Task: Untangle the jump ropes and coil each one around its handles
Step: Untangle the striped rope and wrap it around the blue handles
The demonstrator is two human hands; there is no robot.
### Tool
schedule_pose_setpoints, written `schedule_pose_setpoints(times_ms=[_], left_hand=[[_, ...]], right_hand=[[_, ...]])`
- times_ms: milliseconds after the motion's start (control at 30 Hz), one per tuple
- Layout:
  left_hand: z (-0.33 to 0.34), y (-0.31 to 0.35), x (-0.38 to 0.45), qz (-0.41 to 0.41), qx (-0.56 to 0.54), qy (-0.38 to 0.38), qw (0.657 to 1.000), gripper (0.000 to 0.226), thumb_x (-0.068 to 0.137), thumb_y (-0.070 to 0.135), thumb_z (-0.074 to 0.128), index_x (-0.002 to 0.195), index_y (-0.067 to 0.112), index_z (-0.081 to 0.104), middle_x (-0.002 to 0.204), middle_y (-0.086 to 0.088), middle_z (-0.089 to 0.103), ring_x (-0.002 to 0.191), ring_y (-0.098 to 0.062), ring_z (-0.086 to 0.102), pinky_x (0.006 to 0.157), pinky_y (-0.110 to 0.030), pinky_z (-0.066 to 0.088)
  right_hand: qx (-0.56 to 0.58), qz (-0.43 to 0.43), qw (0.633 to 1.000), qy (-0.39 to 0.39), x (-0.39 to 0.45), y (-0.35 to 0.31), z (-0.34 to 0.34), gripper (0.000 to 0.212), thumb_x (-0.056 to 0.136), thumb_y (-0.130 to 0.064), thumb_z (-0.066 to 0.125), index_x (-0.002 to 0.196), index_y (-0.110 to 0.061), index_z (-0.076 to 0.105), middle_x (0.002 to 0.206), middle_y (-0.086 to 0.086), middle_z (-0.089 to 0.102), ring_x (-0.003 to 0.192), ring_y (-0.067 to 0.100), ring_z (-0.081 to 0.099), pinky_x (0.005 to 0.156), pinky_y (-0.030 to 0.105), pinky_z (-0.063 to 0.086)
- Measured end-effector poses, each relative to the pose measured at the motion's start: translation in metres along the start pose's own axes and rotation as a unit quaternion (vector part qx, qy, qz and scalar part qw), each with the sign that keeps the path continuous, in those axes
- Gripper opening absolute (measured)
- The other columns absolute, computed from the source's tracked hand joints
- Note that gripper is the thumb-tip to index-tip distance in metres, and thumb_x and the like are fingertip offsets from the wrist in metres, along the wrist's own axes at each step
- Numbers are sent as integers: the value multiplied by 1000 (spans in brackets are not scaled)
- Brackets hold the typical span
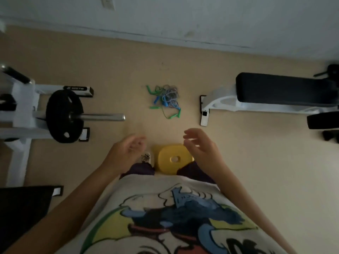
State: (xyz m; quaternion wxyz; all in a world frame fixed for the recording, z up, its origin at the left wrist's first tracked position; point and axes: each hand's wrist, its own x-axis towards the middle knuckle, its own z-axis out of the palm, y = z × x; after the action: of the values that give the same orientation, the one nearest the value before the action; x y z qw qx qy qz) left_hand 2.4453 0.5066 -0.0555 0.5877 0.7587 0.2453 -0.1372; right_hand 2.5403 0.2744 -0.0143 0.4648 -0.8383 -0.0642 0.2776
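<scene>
Ropes point(163, 99) tangled on floor point(238, 153), hands point(126, 153) empty

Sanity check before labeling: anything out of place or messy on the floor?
Yes: the jump ropes lie in one knotted heap on the floor, green and blue handles sticking out at odd angles. Both hands, left and right, hover short of it, empty.

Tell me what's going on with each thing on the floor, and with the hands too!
Tangled pile of green and blue plastic jump ropes: knotted together, lying on the floor, untouched.
Left hand: open, holding nothing, above the floor.
Right hand: open, fingers relaxed, holding nothing.
Yellow round weight plate: flat on the floor by the feet.
Black round weight plate: mounted on its silver bar.
Black padded bench: unused.
</scene>
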Motion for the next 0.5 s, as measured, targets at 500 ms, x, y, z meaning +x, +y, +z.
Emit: schedule_pose_setpoints(times_ms=[500], left_hand=[[29,202,293,73,21,40,996,26,81,52,60,107,50,62,105,12,68,96,-5,67,85,-24,51]], right_hand=[[8,-9,1000,-15,291,-13,-178,21,98,-26,56,118,-26,56,109,-16,63,94,-5,60,76,12,47]])
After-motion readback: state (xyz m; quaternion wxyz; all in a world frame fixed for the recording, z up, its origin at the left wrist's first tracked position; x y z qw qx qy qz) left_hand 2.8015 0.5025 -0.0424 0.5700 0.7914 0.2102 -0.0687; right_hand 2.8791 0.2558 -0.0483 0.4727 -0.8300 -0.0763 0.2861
